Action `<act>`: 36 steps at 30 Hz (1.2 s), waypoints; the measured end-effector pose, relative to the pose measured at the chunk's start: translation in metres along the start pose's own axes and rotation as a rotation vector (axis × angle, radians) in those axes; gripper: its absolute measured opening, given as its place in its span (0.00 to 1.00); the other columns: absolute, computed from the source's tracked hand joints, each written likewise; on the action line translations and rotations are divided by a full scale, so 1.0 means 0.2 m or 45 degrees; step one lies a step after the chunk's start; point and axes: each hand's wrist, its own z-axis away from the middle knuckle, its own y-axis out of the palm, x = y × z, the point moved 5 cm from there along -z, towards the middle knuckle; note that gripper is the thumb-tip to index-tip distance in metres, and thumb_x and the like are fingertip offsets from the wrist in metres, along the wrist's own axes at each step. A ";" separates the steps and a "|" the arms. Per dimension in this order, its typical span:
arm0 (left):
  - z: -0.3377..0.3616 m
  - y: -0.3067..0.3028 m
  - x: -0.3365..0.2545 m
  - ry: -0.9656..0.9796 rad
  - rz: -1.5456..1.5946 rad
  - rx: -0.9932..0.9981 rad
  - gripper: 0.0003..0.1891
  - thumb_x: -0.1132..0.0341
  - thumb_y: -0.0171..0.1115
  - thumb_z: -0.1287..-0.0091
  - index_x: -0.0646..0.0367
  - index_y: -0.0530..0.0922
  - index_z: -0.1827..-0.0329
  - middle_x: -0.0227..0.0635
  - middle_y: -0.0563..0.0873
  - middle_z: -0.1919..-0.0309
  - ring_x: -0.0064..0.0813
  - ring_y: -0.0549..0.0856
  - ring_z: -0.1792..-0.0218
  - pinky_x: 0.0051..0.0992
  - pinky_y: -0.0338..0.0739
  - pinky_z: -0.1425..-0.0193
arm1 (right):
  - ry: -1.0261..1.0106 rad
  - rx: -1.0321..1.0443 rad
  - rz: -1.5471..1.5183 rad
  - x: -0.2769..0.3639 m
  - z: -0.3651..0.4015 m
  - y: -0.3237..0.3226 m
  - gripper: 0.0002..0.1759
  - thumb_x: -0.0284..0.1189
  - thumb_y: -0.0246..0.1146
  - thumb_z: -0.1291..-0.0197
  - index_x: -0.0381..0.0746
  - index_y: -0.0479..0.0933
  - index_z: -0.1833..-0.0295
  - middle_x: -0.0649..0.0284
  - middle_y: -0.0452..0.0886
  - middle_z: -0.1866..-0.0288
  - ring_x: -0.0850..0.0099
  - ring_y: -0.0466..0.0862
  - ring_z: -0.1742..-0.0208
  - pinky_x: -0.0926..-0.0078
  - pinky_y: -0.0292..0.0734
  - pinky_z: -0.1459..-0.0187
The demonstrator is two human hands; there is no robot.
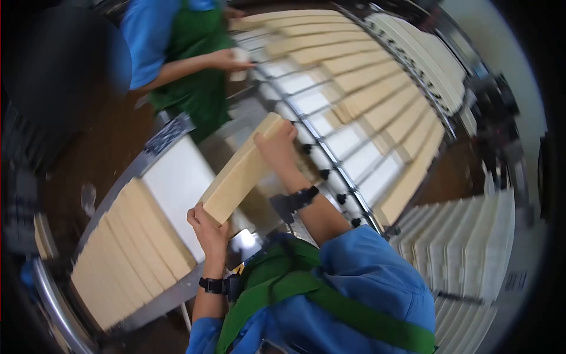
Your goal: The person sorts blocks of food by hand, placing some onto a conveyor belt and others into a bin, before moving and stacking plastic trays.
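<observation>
I hold a long pale-yellow block slantwise in front of me, one end in each hand. My left hand is closed around its lower, nearer end. Around the upper, farther end, my right hand is closed with the thumb on top. To the left, similar pale-yellow blocks lie side by side in a row on a white surface. At the right, more blocks lie in rows on a white table divided by thin metal bars.
A co-worker in a blue shirt and green apron stands at the far side, a hand holding something white. Stacked white trays stand at the lower right. A curved metal rail is at the lower left.
</observation>
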 end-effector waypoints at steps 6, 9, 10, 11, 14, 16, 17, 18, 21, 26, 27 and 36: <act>0.10 0.25 -0.74 0.744 0.122 0.418 0.38 0.71 0.71 0.52 0.55 0.65 0.35 0.52 0.65 0.41 0.52 0.74 0.46 0.39 0.73 0.43 | 0.410 -0.291 0.127 -0.62 -0.14 -1.10 0.45 0.48 0.64 0.52 0.30 0.56 0.36 0.38 0.61 0.39 0.43 0.72 0.43 0.53 0.70 0.42; 0.24 0.38 -1.00 0.941 0.195 0.812 0.38 0.67 0.71 0.50 0.52 0.64 0.34 0.51 0.64 0.39 0.52 0.75 0.47 0.39 0.74 0.44 | 0.592 -0.251 0.268 -0.90 -0.13 -1.44 0.45 0.51 0.61 0.50 0.25 0.60 0.37 0.34 0.66 0.40 0.41 0.70 0.41 0.55 0.67 0.39; 0.28 0.39 -1.08 1.001 0.225 0.923 0.38 0.65 0.71 0.49 0.52 0.64 0.34 0.51 0.64 0.39 0.52 0.75 0.47 0.39 0.74 0.44 | 0.596 -0.202 0.417 -0.99 -0.13 -1.52 0.42 0.51 0.59 0.48 0.26 0.63 0.39 0.34 0.68 0.41 0.41 0.70 0.41 0.53 0.64 0.38; 0.33 0.41 -1.14 1.058 0.253 1.036 0.37 0.64 0.71 0.48 0.52 0.63 0.34 0.51 0.63 0.38 0.51 0.75 0.47 0.38 0.75 0.44 | 0.600 -0.149 0.565 -1.07 -0.14 -1.56 0.39 0.50 0.57 0.45 0.26 0.66 0.40 0.34 0.70 0.42 0.41 0.70 0.40 0.51 0.62 0.36; 0.45 0.53 -1.21 0.940 0.309 1.435 0.34 0.63 0.68 0.43 0.52 0.63 0.33 0.50 0.59 0.36 0.51 0.74 0.44 0.38 0.74 0.43 | 0.613 0.244 0.922 -1.06 -0.18 -1.63 0.41 0.54 0.53 0.42 0.32 0.63 0.35 0.41 0.68 0.36 0.45 0.63 0.33 0.45 0.52 0.33; 0.48 0.60 -1.27 1.025 0.375 1.419 0.31 0.66 0.64 0.40 0.53 0.62 0.33 0.51 0.57 0.36 0.49 0.74 0.45 0.37 0.72 0.42 | 0.521 0.128 1.057 -1.12 -0.23 -1.64 0.37 0.53 0.52 0.40 0.35 0.64 0.35 0.47 0.67 0.34 0.47 0.61 0.31 0.41 0.46 0.33; 0.48 0.66 -1.29 1.019 0.398 1.412 0.30 0.67 0.63 0.39 0.53 0.62 0.33 0.51 0.57 0.36 0.48 0.75 0.46 0.36 0.72 0.42 | 0.474 0.072 1.124 -1.16 -0.26 -1.64 0.36 0.52 0.51 0.39 0.37 0.65 0.35 0.49 0.67 0.34 0.48 0.60 0.31 0.40 0.43 0.33; 0.47 0.72 -1.31 1.013 0.420 1.403 0.30 0.69 0.61 0.38 0.53 0.62 0.33 0.51 0.56 0.35 0.47 0.75 0.47 0.35 0.72 0.43 | 0.425 -0.039 1.162 -1.20 -0.27 -1.66 0.36 0.53 0.51 0.39 0.38 0.65 0.35 0.50 0.67 0.34 0.48 0.60 0.31 0.40 0.43 0.33; 0.46 0.98 -1.31 1.008 0.499 1.410 0.29 0.73 0.57 0.38 0.53 0.60 0.32 0.51 0.54 0.34 0.44 0.76 0.51 0.32 0.72 0.45 | 0.262 -0.274 1.184 -1.24 -0.28 -1.67 0.34 0.51 0.53 0.40 0.38 0.66 0.36 0.51 0.67 0.34 0.49 0.61 0.31 0.39 0.44 0.34; 0.47 1.09 -1.38 0.952 0.485 1.450 0.31 0.76 0.53 0.39 0.53 0.58 0.31 0.48 0.51 0.32 0.40 0.77 0.54 0.30 0.72 0.48 | -0.342 -0.111 0.534 -1.00 -0.08 -1.53 0.21 0.33 0.61 0.46 0.36 0.71 0.47 0.51 0.72 0.45 0.52 0.69 0.40 0.45 0.59 0.42; 0.45 1.08 -1.38 0.954 0.473 1.443 0.32 0.77 0.52 0.40 0.53 0.58 0.31 0.48 0.52 0.32 0.39 0.77 0.55 0.30 0.72 0.48 | -0.552 -0.114 0.279 -0.96 -0.02 -1.49 0.18 0.28 0.61 0.48 0.36 0.72 0.50 0.51 0.73 0.49 0.51 0.72 0.43 0.49 0.63 0.44; 0.22 0.96 -1.15 -0.067 1.160 1.313 0.33 0.82 0.48 0.49 0.57 0.59 0.35 0.41 0.66 0.40 0.31 0.73 0.43 0.32 0.74 0.43 | -0.950 0.315 0.676 -0.73 0.37 -1.37 0.18 0.28 0.58 0.49 0.42 0.75 0.50 0.59 0.65 0.33 0.54 0.68 0.38 0.54 0.62 0.39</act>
